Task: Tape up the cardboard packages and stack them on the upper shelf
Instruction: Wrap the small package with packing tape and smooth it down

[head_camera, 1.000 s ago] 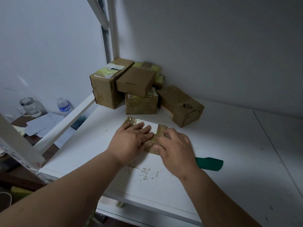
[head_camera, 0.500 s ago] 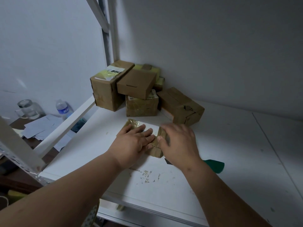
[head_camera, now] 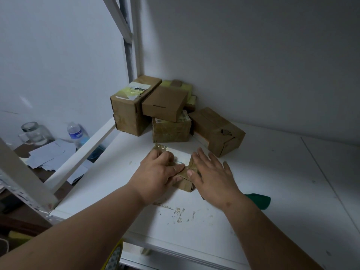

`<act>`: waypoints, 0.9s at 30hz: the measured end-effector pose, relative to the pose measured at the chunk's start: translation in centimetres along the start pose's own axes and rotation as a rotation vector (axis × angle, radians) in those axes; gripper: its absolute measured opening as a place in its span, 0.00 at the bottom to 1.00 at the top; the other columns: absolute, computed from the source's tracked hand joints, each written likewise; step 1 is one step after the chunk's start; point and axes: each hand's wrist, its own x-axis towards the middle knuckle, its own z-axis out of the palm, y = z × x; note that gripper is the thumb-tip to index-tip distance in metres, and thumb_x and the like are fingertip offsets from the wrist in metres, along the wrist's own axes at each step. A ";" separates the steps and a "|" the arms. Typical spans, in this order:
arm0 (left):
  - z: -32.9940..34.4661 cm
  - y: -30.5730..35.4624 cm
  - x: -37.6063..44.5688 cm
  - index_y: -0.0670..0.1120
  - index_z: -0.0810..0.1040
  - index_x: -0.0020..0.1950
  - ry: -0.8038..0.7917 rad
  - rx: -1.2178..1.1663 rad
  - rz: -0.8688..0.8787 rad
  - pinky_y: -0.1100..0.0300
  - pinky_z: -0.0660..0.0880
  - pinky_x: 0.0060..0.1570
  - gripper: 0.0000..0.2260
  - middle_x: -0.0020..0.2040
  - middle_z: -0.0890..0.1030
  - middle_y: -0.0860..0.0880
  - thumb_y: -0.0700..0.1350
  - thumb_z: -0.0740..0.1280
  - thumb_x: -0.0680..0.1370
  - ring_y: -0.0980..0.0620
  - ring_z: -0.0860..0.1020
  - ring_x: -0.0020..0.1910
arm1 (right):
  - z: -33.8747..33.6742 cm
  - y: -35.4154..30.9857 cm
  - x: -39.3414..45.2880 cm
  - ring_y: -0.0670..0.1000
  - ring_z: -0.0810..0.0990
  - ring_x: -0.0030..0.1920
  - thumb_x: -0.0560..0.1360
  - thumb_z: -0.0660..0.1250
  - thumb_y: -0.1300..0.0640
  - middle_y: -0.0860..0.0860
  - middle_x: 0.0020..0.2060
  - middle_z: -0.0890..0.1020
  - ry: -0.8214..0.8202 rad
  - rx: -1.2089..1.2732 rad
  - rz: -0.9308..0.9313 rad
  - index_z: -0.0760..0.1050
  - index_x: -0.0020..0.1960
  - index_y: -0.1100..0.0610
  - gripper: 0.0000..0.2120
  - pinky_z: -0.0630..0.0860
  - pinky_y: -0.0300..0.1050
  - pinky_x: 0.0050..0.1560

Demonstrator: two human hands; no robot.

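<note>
Left hand (head_camera: 157, 175) and right hand (head_camera: 212, 173) press flat, fingers straight, gripping nothing, on small package (head_camera: 180, 168); its long axis points toward stacked boxes (head_camera: 165, 112).

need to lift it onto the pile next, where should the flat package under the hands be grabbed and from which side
Probably by its two short ends, one hand from the left and one from the right. The flat package lies low on the shelf with its long side across the view, and the left hand and right hand already rest on its ends.
</note>
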 end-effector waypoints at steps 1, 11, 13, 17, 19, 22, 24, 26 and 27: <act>-0.1 0.1 -0.1 0.53 0.82 0.62 0.007 -0.011 -0.010 0.49 0.77 0.46 0.19 0.51 0.77 0.48 0.59 0.60 0.79 0.43 0.73 0.46 | 0.2 -0.2 -0.1 0.49 0.39 0.80 0.83 0.43 0.39 0.41 0.80 0.40 0.034 0.006 -0.006 0.44 0.81 0.44 0.28 0.41 0.61 0.78; -1.2 0.0 0.1 0.52 0.84 0.59 -0.036 0.004 0.000 0.52 0.78 0.42 0.20 0.48 0.79 0.48 0.59 0.59 0.78 0.43 0.75 0.43 | 2.5 -1.1 -2.7 0.47 0.66 0.75 0.79 0.55 0.51 0.42 0.75 0.67 0.282 -0.007 -0.128 0.69 0.74 0.45 0.23 0.47 0.61 0.77; -1.6 -0.3 0.1 0.51 0.83 0.61 -0.097 -0.043 -0.007 0.51 0.79 0.44 0.21 0.49 0.79 0.48 0.59 0.58 0.78 0.42 0.75 0.45 | 1.5 -1.7 -2.6 0.46 0.58 0.78 0.82 0.55 0.54 0.40 0.77 0.62 0.230 -0.001 -0.104 0.65 0.76 0.43 0.23 0.40 0.58 0.78; -3.5 -1.0 -0.6 0.46 0.80 0.65 -0.119 -0.095 0.006 0.48 0.74 0.59 0.22 0.56 0.81 0.45 0.55 0.66 0.75 0.41 0.78 0.53 | 1.1 -2.6 -3.0 0.47 0.46 0.80 0.83 0.53 0.54 0.41 0.80 0.50 0.257 0.008 -0.083 0.57 0.79 0.43 0.25 0.37 0.57 0.78; -4.4 -1.1 -1.7 0.47 0.78 0.68 -0.015 -0.111 -0.041 0.44 0.67 0.66 0.24 0.61 0.79 0.44 0.53 0.67 0.74 0.43 0.77 0.58 | 1.6 -3.5 -3.4 0.49 0.50 0.79 0.81 0.56 0.56 0.43 0.79 0.55 0.390 0.121 -0.053 0.59 0.78 0.46 0.26 0.45 0.57 0.79; -5.0 -1.5 -3.8 0.49 0.78 0.68 0.116 -0.183 -0.219 0.47 0.68 0.65 0.23 0.62 0.78 0.46 0.56 0.62 0.75 0.44 0.75 0.59 | 2.5 -5.2 -3.8 0.51 0.63 0.69 0.76 0.58 0.56 0.47 0.69 0.70 0.580 0.204 -0.043 0.71 0.71 0.50 0.23 0.61 0.55 0.72; -5.5 -2.2 -5.1 0.50 0.78 0.68 0.157 -0.246 -0.371 0.49 0.73 0.61 0.19 0.61 0.78 0.46 0.52 0.64 0.78 0.45 0.75 0.59 | 3.0 -6.5 -4.0 0.50 0.66 0.64 0.76 0.58 0.54 0.47 0.63 0.74 0.584 0.214 -0.036 0.75 0.66 0.49 0.19 0.62 0.52 0.66; -6.2 -2.9 -6.3 0.50 0.76 0.70 0.122 -0.307 -0.526 0.52 0.73 0.60 0.18 0.63 0.75 0.47 0.46 0.66 0.80 0.46 0.74 0.60 | 3.6 -7.7 -4.1 0.50 0.69 0.60 0.76 0.59 0.53 0.47 0.58 0.76 0.563 0.230 -0.039 0.77 0.61 0.49 0.16 0.62 0.50 0.62; -6.5 -3.2 -6.9 0.50 0.75 0.71 0.083 -0.336 -0.577 0.55 0.72 0.60 0.18 0.63 0.74 0.48 0.45 0.66 0.80 0.48 0.74 0.59 | 3.9 -8.2 -4.1 0.51 0.70 0.59 0.76 0.59 0.53 0.47 0.56 0.77 0.540 0.239 -0.039 0.78 0.58 0.50 0.15 0.61 0.50 0.61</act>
